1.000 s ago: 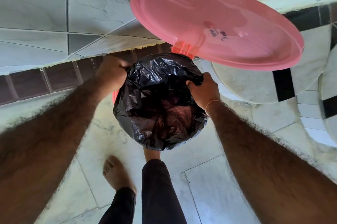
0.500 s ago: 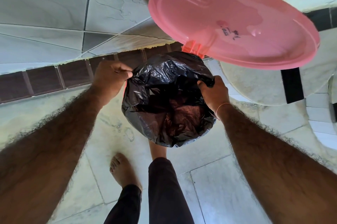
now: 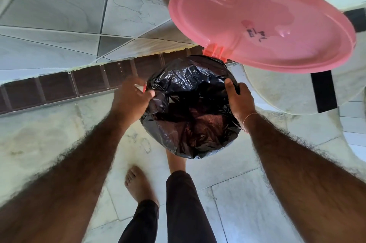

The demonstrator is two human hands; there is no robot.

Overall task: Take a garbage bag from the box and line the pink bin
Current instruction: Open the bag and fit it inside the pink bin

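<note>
— Both hands grip? 
— Yes: left hand pinches the black garbage bag at its left edge; right hand clamps the right edge. 
— Where's the bag? 
— Spread over the pink bin, hiding nearly all of it; the lid stands open at the far side. 
— Below? 
— Tiled floor, one bare foot.

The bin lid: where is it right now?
In the head view the pink lid stands swung open at upper right, hinged at the far edge of the bin, above the black bag that the left hand and right hand grip.
</note>
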